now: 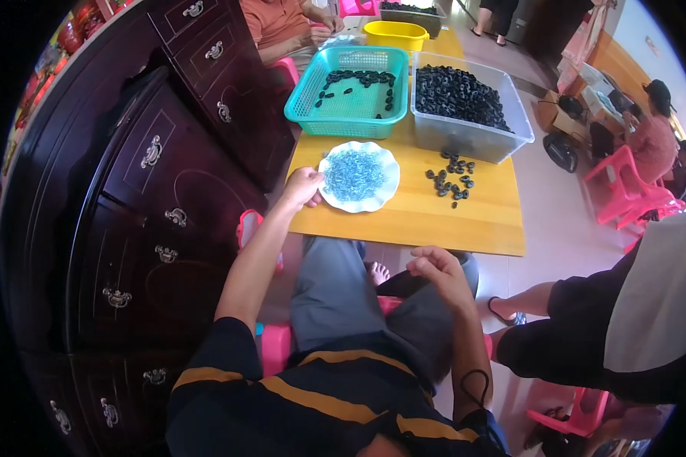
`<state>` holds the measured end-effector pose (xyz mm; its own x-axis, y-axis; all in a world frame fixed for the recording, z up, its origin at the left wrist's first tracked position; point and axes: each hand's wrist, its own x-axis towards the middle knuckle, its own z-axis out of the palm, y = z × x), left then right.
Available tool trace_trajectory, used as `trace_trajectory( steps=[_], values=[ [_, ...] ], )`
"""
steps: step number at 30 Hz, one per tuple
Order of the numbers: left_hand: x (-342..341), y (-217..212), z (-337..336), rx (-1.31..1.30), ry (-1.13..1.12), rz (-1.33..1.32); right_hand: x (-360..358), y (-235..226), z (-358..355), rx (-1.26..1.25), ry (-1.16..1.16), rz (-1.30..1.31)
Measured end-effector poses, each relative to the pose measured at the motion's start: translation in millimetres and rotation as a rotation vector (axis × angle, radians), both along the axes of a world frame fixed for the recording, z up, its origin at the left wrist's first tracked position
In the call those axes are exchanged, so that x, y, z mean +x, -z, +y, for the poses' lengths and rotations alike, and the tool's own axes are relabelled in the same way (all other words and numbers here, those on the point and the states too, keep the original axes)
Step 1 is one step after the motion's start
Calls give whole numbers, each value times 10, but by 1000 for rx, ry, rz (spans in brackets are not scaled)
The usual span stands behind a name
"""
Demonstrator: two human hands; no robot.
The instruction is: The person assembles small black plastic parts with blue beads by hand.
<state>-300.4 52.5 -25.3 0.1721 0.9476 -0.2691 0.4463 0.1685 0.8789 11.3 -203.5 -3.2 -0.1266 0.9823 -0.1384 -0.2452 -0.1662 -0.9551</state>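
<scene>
A white plate with a scalloped rim rests on the yellow wooden table, heaped with small, thin, clear-bluish pieces. My left hand grips the plate's left edge, its fingers closed there. Over my lap, just off the table's front edge, my right hand hovers with loosely bent fingers. The thumb looks apart from the fingers, and nothing shows between them. Several small black ring-like parts lie loose on the table to the right of the plate.
Behind the plate stands a green mesh basket with black parts inside. Beside it is a clear bin full of black parts. A yellow tub sits farther back. Dark drawers line the left; a person is close on the right.
</scene>
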Motion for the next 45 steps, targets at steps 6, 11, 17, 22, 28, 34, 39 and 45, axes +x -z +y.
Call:
trace_trajectory(
  steps=[6, 11, 17, 22, 28, 34, 39, 45],
  values=[
    [-150, -193, 208, -27, -63, 25, 8, -29, -10, -2, 32, -15],
    [-137, -7, 546, 536, -38, 469, 8, -1, -8, 1, 14, -32],
    [18, -34, 664, 689, 61, 595, 6, 0, 9, 8, 1, -32],
    [153, 10, 695, 648, 49, 581, 55, 8, -22, 8, 33, -30],
    [-61, -18, 446, 735, -59, 258, 34, -52, -13, 7, 31, -19],
    [584, -637, -671, 679, 181, -189, 46, -15, -21, 0, 23, -6],
    [1211, -719, -1487, 625, 533, -253, 9, -78, -2, -12, 60, 39],
    [1565, -637, -1639, 705, 608, -256, 94, 37, 13, -32, 132, 244]
  ],
)
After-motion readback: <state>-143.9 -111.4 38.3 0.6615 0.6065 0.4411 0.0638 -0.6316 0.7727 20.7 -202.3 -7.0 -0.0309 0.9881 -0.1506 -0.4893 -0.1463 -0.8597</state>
